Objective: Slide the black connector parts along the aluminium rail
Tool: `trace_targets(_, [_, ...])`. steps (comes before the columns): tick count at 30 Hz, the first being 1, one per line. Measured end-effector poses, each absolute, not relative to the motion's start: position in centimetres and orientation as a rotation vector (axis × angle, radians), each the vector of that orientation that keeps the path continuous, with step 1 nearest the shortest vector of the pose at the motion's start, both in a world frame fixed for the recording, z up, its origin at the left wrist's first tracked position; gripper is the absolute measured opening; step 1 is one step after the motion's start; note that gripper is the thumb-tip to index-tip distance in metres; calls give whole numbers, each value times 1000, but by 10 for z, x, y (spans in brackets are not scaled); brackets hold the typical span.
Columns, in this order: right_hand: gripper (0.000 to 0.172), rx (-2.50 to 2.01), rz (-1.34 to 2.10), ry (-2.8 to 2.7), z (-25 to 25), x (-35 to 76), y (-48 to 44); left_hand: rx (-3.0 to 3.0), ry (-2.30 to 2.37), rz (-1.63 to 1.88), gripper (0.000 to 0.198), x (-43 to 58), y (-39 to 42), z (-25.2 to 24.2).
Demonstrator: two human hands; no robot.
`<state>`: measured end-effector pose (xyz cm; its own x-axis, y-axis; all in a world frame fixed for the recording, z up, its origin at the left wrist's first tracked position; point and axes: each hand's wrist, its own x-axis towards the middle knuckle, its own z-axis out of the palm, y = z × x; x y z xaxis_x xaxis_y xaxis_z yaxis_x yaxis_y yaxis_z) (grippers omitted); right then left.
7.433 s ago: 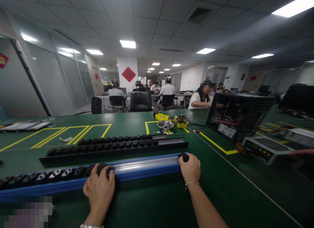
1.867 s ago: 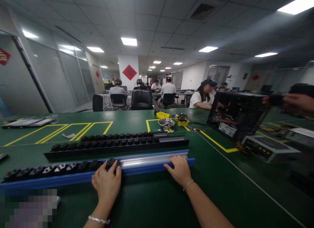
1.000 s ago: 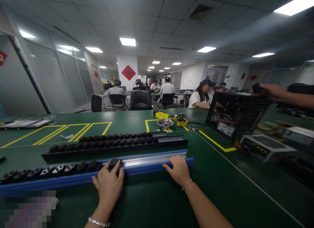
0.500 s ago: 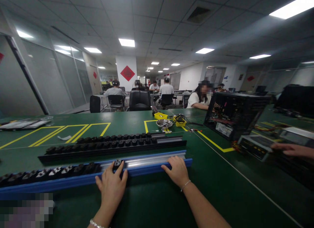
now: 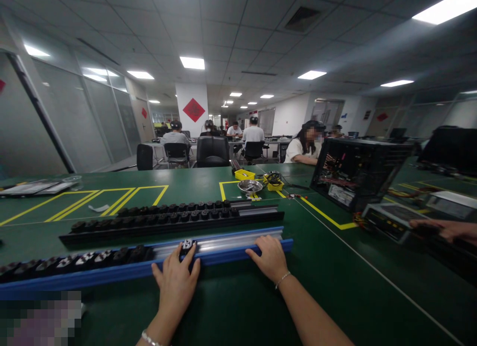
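Note:
A long blue rail [image 5: 227, 256] with a shiny metal channel crosses the green bench in front of me. Toward its left part sits a row of dark blocks [image 5: 85, 258], some with silvery tops. A single black block with a silvery top [image 5: 187, 245] stands apart from that row in the channel. My left hand [image 5: 178, 276] holds this block between its fingers, the thumb spread to the left over the rail's near side. At the right end, my right hand [image 5: 271, 256] grips the rail, fingers over the top and thumb on the near side.
Behind lies a black rail [image 5: 261, 219] carrying rows of dark blocks. Farther back are a metal bowl [image 5: 250, 187] and a yellow bin [image 5: 244, 174]. An open computer case [image 5: 357, 172] and a power supply [image 5: 387, 222] stand right, beside another person's hand [image 5: 450, 230].
My left hand has moved a little to the right along the blue rail, and the black block has shifted with it. My right hand stays at the rail's end.

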<state>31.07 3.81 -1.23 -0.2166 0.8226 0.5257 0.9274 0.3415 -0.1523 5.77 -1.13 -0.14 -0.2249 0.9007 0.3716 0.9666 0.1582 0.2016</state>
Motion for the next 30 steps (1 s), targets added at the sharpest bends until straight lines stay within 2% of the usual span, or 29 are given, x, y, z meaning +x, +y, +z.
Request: trace_targets(30, [37,-1525,-261,-2094,-12,311,38,-2013,-2141,-727,37,58,-11,-5])
